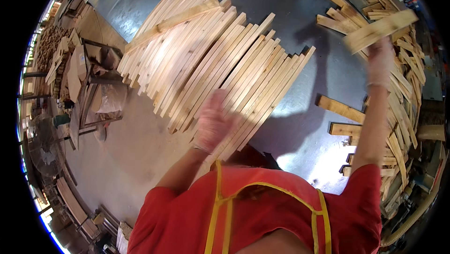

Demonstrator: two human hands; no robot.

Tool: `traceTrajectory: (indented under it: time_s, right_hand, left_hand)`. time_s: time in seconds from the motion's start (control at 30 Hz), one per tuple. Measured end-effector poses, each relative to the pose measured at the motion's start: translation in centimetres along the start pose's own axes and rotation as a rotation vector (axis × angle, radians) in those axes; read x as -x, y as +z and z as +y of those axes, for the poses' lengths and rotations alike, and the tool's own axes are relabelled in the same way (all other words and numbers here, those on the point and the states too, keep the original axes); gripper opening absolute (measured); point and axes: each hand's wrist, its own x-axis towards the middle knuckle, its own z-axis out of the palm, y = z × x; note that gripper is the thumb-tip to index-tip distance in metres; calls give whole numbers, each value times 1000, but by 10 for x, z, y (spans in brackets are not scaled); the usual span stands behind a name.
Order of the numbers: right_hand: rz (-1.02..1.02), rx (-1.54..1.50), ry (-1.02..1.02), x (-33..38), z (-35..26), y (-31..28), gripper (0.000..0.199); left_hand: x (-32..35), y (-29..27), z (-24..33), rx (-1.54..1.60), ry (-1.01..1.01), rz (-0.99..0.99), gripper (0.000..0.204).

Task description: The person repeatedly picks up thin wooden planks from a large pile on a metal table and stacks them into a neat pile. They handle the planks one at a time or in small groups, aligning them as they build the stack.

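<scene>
The right hand [380, 59] is grasping a single board [382, 30] and is holding it above the right side of the worktop [300, 101], beside the heap of boards [404, 108]. The left hand [214, 125] is overlapping the near end of the row of boards [206, 61]; blur is obscuring its fingers, so whether they are gripping cannot be told. The row is lying side by side on the worktop, with uneven ends. One crosswise board [171, 25] is resting diagonally over its left part.
</scene>
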Motion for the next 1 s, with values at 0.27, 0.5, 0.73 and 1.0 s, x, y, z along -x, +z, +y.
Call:
traceTrajectory:
  time_s: [0.27,0.5,0.73,1.0]
  right_hand:
    - [-328,-206,471,93,86,63,57]
    - [-1380,337,592,139,78,83,60]
    - [-832,212,490,185,50,114,82]
    - [-615,49,521,222,8,149,89]
  left_hand:
    - [102,-63,-143,788,-1298,775,48]
    - [110,-64,-56,-138,-891,-732,39]
    - [-59,-10,-6,-100,-557,-355,50]
    - [-103,44,-46,73,-653,-303,88]
